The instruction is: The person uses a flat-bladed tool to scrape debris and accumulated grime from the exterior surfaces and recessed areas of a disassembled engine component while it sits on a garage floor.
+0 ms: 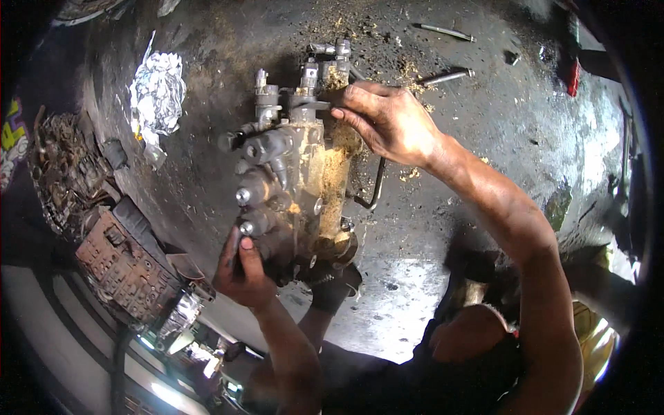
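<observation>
Pump assembly point(294, 183), grimy grey metal caked with sawdust, stands upright on the dark oily floor point(484, 104). Left hand point(242, 273) grips its lower end; right hand point(391, 121) clasps the top. Loose bolts point(446, 76) lie right.

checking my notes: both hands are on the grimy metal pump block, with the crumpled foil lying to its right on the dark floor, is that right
Not quite. The head view shows the crumpled silver foil lying to the left of the grimy grey metal pump block, not its right. The rest holds: the left hand grips the block's lower end, the right hand holds its top, and the foil lies on the dark oily floor.
</observation>
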The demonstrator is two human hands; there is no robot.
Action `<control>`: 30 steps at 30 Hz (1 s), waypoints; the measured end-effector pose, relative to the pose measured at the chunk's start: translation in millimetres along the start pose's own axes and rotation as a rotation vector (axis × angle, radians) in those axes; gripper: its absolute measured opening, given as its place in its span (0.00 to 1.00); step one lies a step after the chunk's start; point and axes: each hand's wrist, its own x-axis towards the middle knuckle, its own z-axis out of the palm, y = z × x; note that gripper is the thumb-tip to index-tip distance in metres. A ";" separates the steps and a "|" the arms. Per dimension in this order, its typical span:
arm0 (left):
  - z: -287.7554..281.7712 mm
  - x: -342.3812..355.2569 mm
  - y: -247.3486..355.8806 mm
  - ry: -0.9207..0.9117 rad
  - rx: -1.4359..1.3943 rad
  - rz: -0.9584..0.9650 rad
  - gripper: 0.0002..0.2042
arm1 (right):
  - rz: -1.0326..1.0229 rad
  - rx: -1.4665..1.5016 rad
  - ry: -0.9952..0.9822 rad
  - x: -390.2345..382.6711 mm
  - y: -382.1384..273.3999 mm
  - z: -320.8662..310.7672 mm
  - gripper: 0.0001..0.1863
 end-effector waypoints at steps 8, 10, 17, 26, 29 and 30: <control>-1.0 2.8 -0.5 0.119 -0.043 0.002 0.15 | -0.083 -0.022 0.127 3.4 6.4 14.0 0.10; 5.3 2.1 0.4 0.182 0.001 0.031 0.14 | -0.059 -0.028 0.118 -2.6 5.3 9.2 0.10; -6.9 13.6 -13.0 0.299 0.116 0.119 0.12 | -0.027 -0.028 0.144 -7.7 6.0 23.9 0.10; -20.5 68.2 -34.9 0.161 0.078 0.028 0.15 | -0.147 -0.062 0.196 18.8 -5.3 35.1 0.09; -20.6 68.5 -33.2 0.176 0.037 0.002 0.14 | -0.125 -0.057 0.165 24.5 -4.3 42.4 0.08; -19.9 67.9 -31.2 0.179 0.037 -0.003 0.14 | -0.149 -0.111 0.156 25.8 -6.8 40.5 0.10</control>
